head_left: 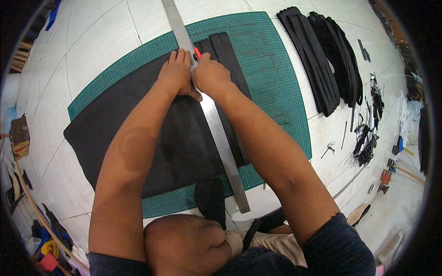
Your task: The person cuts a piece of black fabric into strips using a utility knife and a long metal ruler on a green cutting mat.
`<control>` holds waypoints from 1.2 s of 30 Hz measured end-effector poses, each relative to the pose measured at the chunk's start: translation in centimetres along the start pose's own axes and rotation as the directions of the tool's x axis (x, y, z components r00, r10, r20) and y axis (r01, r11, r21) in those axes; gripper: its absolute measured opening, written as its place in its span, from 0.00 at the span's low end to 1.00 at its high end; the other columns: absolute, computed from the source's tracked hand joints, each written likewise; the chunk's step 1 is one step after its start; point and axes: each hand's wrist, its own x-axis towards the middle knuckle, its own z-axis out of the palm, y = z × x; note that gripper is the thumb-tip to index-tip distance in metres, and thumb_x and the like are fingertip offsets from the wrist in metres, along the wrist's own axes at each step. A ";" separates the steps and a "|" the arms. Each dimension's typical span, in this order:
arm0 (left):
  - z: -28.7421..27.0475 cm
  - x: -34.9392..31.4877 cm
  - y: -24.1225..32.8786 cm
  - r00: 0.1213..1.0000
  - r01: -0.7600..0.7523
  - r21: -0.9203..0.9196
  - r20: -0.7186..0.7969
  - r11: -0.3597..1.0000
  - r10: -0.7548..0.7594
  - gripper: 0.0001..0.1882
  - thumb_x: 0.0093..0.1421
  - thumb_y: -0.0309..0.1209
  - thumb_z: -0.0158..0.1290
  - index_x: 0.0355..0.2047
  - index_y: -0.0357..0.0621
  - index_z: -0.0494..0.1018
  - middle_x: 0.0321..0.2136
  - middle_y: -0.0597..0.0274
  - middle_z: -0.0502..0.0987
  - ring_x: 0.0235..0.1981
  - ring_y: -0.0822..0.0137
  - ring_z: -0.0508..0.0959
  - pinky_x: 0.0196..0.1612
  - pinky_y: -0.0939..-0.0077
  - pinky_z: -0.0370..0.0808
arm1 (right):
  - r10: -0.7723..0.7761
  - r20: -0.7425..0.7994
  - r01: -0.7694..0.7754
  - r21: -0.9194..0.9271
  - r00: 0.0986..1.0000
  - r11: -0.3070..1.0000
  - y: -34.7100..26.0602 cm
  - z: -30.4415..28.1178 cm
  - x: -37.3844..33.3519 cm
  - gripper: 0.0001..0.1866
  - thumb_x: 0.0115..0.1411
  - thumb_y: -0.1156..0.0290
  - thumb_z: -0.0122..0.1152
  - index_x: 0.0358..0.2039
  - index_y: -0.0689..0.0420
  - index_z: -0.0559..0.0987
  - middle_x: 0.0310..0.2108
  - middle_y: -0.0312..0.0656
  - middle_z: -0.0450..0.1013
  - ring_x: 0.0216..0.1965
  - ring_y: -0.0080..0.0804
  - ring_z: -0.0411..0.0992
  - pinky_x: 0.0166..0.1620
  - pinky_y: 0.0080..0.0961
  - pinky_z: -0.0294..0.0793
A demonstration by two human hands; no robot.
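Touches the ruler (218, 138) with straight-fingered left hand (176, 76), gripping a red tool (197, 52), mostly hidden, in right hand (212, 77).

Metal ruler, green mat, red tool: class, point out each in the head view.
Metal ruler (216, 131): head view, on its flat middle.
Green mat (274, 87): head view, on its bare right side.
Red tool (197, 53): head view, on its exposed end.
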 end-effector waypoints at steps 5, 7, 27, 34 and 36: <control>0.8 0.4 -0.2 0.997 -0.029 0.011 -0.065 1.000 0.029 0.75 0.25 0.58 0.77 0.67 0.30 0.51 0.68 0.42 0.55 0.70 0.42 0.55 0.69 0.53 0.62 | 0.020 0.043 -0.020 -0.001 0.999 1.000 -0.6 -1.3 0.7 0.19 0.63 0.67 0.52 0.49 0.65 0.67 0.46 0.64 0.76 0.50 0.59 0.76 0.54 0.49 0.74; 1.0 0.7 0.2 0.996 -0.049 0.029 -0.069 0.998 0.051 0.75 0.25 0.59 0.77 0.67 0.30 0.51 0.68 0.41 0.55 0.70 0.42 0.55 0.68 0.53 0.62 | 0.039 0.059 -0.037 -0.027 0.998 0.999 0.1 -1.3 -0.2 0.19 0.63 0.68 0.52 0.50 0.65 0.66 0.47 0.63 0.76 0.50 0.57 0.77 0.54 0.47 0.75; 1.2 0.4 -0.7 0.997 0.008 0.037 -0.077 0.999 -0.005 0.79 0.23 0.61 0.75 0.69 0.31 0.49 0.69 0.42 0.53 0.71 0.45 0.54 0.68 0.54 0.64 | 0.162 0.263 -0.142 -0.093 0.951 0.985 9.9 -2.2 -34.4 0.10 0.68 0.69 0.50 0.42 0.59 0.62 0.25 0.57 0.76 0.27 0.60 0.77 0.31 0.55 0.75; 0.2 0.4 0.5 0.999 -0.004 -0.015 -0.035 1.000 0.003 0.79 0.23 0.59 0.76 0.69 0.29 0.48 0.69 0.39 0.52 0.71 0.41 0.52 0.69 0.53 0.62 | 0.039 0.016 -0.039 0.033 0.999 0.999 6.1 -1.9 -12.5 0.12 0.70 0.65 0.46 0.43 0.61 0.62 0.29 0.65 0.75 0.33 0.65 0.76 0.37 0.57 0.74; 0.3 0.4 0.6 0.999 -0.007 -0.014 -0.046 1.000 0.007 0.79 0.23 0.58 0.77 0.69 0.29 0.48 0.69 0.39 0.51 0.71 0.41 0.52 0.68 0.53 0.62 | 0.054 -0.039 -0.054 0.009 0.998 0.998 4.7 -0.8 -6.9 0.13 0.69 0.65 0.46 0.44 0.63 0.63 0.34 0.67 0.76 0.37 0.67 0.76 0.42 0.58 0.74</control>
